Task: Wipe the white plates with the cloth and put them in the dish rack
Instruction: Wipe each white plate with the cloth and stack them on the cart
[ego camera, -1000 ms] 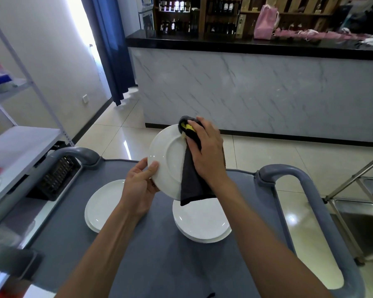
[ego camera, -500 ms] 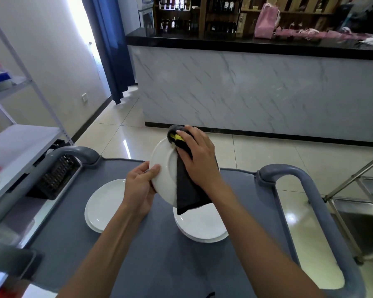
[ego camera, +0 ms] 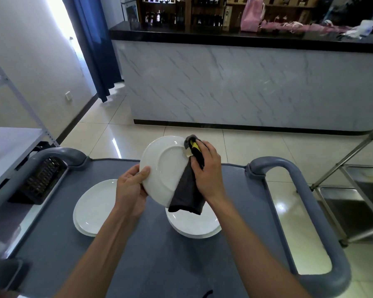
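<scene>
— Since a moment ago, what has changed with the plate?

— It has turned. We now see its back, with the round ring. Before, we saw it more from the side.

— Who holds it?

— The left hand grips its left edge, up above the cart. The right hand holds the dark cloth and presses it on the plate's right rim.

— So what does that mean?

— I think the back is getting wiped now, so this plate may be nearly done.

— And the others?

— One pile of plates sits on the left, another pile just under the cloth. The black dish rack waits beside the cart on the left.
</scene>
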A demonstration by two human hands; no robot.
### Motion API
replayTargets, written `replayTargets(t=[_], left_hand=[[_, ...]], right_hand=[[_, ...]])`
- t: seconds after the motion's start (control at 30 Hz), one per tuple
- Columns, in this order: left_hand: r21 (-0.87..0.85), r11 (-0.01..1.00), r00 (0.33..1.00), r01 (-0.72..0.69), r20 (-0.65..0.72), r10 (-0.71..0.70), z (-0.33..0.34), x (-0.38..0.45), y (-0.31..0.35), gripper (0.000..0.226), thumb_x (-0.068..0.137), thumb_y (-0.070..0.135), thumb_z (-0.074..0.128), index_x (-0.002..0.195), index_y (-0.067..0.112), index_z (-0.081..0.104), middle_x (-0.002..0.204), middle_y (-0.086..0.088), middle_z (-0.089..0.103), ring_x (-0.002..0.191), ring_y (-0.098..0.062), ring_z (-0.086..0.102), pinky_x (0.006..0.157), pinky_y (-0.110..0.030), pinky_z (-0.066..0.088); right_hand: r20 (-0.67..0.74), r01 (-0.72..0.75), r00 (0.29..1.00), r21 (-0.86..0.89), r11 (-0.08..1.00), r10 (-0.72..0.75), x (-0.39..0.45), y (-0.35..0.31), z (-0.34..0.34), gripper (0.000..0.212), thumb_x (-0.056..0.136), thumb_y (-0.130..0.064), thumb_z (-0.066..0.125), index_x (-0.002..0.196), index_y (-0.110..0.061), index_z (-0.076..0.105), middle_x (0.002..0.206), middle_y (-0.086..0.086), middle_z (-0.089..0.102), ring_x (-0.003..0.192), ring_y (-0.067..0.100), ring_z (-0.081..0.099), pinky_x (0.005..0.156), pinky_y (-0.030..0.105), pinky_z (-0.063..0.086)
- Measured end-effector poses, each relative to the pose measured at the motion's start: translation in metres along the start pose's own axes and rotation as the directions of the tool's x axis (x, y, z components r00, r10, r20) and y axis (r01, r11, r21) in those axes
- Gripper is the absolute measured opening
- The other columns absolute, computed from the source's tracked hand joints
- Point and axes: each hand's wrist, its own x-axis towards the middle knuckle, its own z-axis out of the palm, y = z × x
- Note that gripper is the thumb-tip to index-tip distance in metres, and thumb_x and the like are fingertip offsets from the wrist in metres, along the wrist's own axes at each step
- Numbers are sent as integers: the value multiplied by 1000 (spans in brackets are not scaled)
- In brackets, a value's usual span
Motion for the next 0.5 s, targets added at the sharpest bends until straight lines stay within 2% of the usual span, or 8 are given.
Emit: replayTargets(t=[0.07, 0.1, 0.2, 0.4, 0.5], left_hand=[[-2, 1000, 1000, 4, -6, -4, -1, 1, 0, 18, 96, 9, 58, 109, 5, 69, 93, -6, 75, 78, -17, 69, 63, -27, 58], [-8, 1000, 1000, 8, -6, -8, -1, 2, 0, 17, 96, 9, 57, 108, 6, 69, 92, -5, 76, 78, -16, 69, 63, -26, 58], [-24, 999, 1000, 23, -2, -23, -1, 2, 1, 16, 97, 9, 57, 106, 8, 70, 91, -4, 76, 78, -16, 68, 65, -26, 57], [-12, 1000, 1000, 26, 5, -26, 0, 8, 2, 14, 98, 10, 57, 103, 10, 69, 89, -2, 73, 79, -16, 65, 64, -25, 55], [31, 999, 999, -9, 49, 8, 2, 13, 3, 13, 97, 7, 57, 103, 8, 69, 89, -2, 74, 77, -15, 67, 62, -27, 57]], right_hand=[[-6, -24, 1000, 9, 1000, 24, -3, 4, -3, 46, 102, -20, 57, 147, -21, 48, 149, -2, 44, 133, 18, 38, 111, 13, 24], [-6, -36, 999, 21, 999, 36, -4, 6, -4, 45, 102, -20, 56, 147, -21, 48, 149, -1, 44, 133, 18, 39, 112, 15, 26], [-31, -82, 996, 81, 993, 85, -9, 9, -8, 43, 103, -19, 54, 146, -19, 49, 145, -1, 48, 133, 19, 43, 114, 34, 36], [-71, -57, 995, 99, 993, 64, -25, 15, -17, 41, 101, -12, 55, 141, -18, 53, 137, -5, 55, 127, 9, 48, 111, 29, 39], [-70, -56, 996, 40, 998, 58, -37, 21, -20, 42, 101, -10, 55, 142, -18, 52, 141, -4, 53, 130, 14, 47, 111, 32, 39]])
